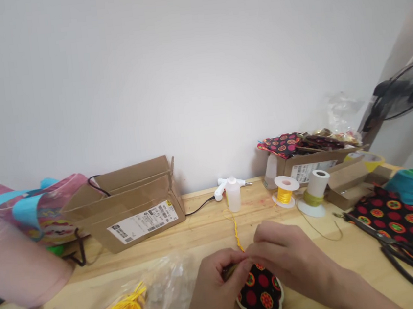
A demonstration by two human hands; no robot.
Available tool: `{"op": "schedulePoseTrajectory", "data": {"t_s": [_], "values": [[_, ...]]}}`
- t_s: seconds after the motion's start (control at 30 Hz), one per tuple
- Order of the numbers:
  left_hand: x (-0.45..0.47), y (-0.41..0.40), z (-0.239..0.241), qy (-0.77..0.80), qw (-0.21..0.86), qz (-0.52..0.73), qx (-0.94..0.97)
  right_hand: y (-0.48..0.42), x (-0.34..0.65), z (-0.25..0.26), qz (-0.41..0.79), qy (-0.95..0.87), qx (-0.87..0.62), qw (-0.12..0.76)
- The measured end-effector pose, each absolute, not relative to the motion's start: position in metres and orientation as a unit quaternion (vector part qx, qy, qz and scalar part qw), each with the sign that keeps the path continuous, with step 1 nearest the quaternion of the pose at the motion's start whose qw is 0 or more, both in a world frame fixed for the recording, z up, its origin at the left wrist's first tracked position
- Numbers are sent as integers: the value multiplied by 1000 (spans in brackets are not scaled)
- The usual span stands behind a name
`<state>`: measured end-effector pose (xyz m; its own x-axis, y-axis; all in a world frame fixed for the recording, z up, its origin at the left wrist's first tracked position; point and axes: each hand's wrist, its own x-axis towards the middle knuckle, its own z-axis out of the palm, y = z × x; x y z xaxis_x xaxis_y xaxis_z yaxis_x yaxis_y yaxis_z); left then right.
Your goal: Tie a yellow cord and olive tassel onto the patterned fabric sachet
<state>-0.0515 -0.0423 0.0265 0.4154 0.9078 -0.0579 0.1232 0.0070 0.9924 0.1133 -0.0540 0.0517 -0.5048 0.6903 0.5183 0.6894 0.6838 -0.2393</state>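
Observation:
My left hand [220,283] and my right hand [291,258] meet fingertip to fingertip, both closed in a pinch. A twisted yellow cord [235,230] runs from the pinched fingers away across the table towards a white bottle. Inside the curl of my left fingers shows a small dark golden patch, too hidden to name. Just beneath the hands lies a scallop-edged black fabric piece [261,293] with red and orange flower prints and a cream border; my fingers cover its top.
Behind the hands stand a plastic bottle [233,196], a white corded tool [220,188], a yellow thread spool [284,193] and an olive cord spool [313,197]. Black scissors [389,243] lie right on patterned fabric. Left are a cardboard box [142,215] and a plastic bag [168,281] with yellow cords.

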Motion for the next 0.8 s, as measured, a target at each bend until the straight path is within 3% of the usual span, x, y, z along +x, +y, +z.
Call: {"op": "schedulePoseTrajectory", "data": {"t_s": [0.13,0.27,0.6,0.8], "values": [[-50,-45,29,412,547,353,638,-47,115,48,172,-801,-415,396],[-50,-44,29,413,568,385,599,-42,111,45,263,-763,-426,408],[-52,-39,30,463,503,461,566,-55,102,44,124,-812,-403,403],[-47,-42,33,427,620,483,447,-55,102,46,190,-782,-400,439]]}}
